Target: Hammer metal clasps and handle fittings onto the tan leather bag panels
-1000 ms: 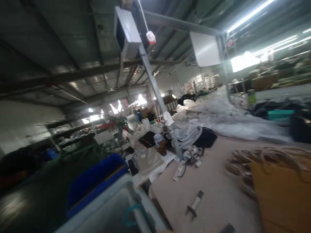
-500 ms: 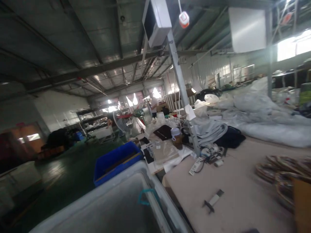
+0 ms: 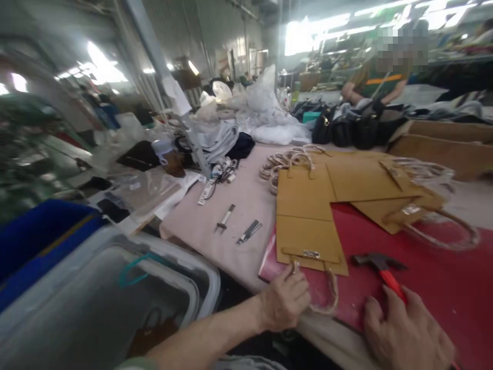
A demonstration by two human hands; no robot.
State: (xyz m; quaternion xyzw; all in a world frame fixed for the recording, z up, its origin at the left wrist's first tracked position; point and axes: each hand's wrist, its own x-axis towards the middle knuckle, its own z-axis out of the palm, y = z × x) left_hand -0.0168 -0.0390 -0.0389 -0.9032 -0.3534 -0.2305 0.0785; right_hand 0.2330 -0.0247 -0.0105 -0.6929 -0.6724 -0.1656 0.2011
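Note:
A tan flat bag piece (image 3: 306,205) lies on a red board (image 3: 454,277), with a small metal plate near its close edge. Its plastic-wrapped loop handle (image 3: 333,293) points toward me. My left hand (image 3: 287,298) has its fingers closed on one end of that loop, just below the piece. To the right lies a claw hammer (image 3: 379,263) with a dark head and a red grip. Over the grip is my right hand (image 3: 410,326), its fingers bent around it; the palm side is hidden.
More tan bag pieces (image 3: 370,177) with wrapped handles lie behind. Two small metal tools (image 3: 250,232) rest on the pale table (image 3: 215,252). A grey bin (image 3: 115,246) stands left, beside a blue crate (image 3: 50,231). Across the table a person (image 3: 377,82) sits near black bags.
The view has swung right and down from the aisle to the table. Both my hands, the bag pieces and the hammer are now visible.

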